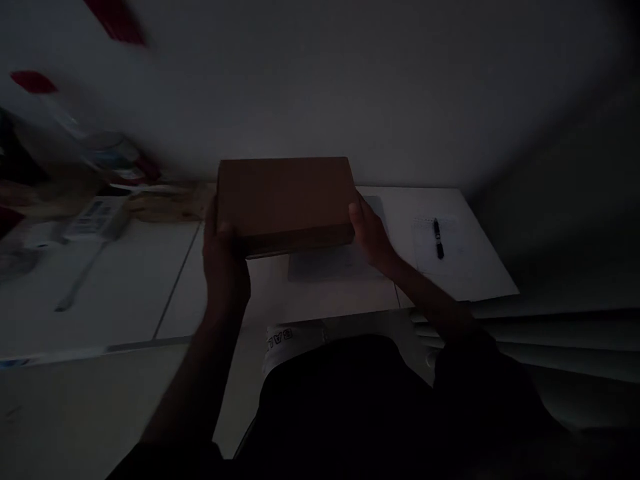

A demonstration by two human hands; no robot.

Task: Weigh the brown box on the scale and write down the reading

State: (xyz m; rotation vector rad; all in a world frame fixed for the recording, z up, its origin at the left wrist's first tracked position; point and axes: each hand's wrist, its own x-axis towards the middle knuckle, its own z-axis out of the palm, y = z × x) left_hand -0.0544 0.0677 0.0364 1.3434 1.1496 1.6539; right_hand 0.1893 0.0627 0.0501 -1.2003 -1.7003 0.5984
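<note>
Both my hands hold a closed brown cardboard box [287, 197] up in front of me, over the white table [270, 290]. My left hand [225, 267] wraps round its left end, with the thumb at the near corner. At the right end, my right hand [370, 230] grips the box, thumb on the near edge. Beneath the box lies a flat grey thing [325, 265], partly covered from view; its kind is hard to make out in the dim light.
On the table's right part a black pen [439, 239] lies on a white notepad [423, 250]. To the left stand a white device with keys [95, 219], a clear jar [113, 157] and other blurred items. A wall rises behind the table.
</note>
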